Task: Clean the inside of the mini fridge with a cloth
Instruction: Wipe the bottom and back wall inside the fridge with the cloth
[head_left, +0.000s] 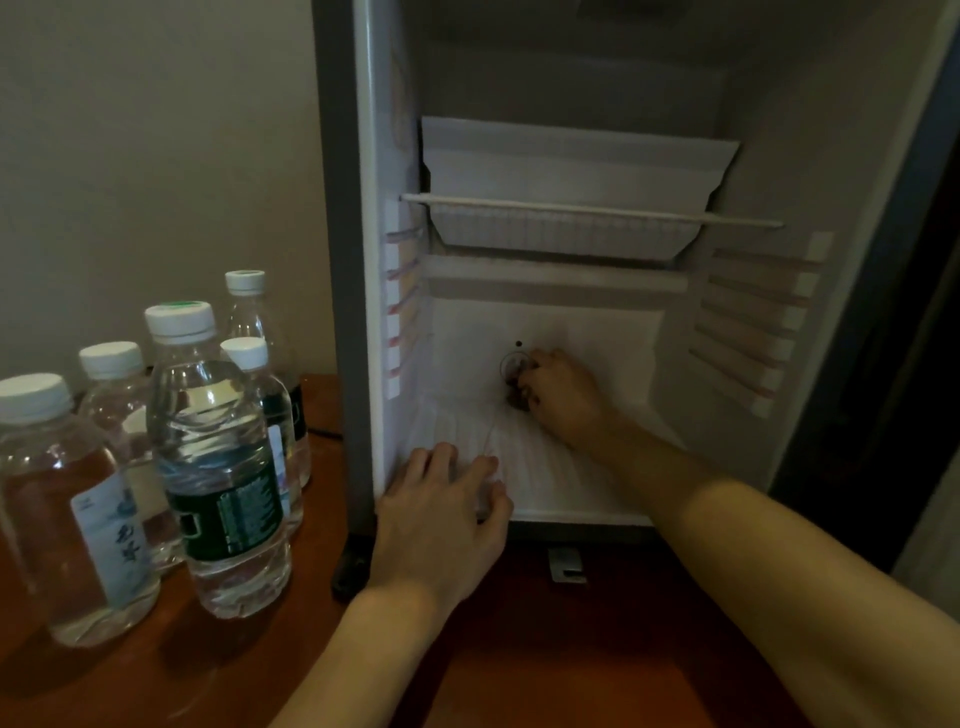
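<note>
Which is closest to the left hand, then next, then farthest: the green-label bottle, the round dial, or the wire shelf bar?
From the left hand:
1. Round dial, on the fridge's back wall, above it.
2. Green-label bottle, outside on the left; nearly as near, hard to call.
3. Wire shelf bar, high up inside.

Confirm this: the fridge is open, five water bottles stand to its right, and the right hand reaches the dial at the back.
Wrong on one point: the water bottles stand to the left of the fridge, as the head view shows. The right hand is at the dial.
</note>
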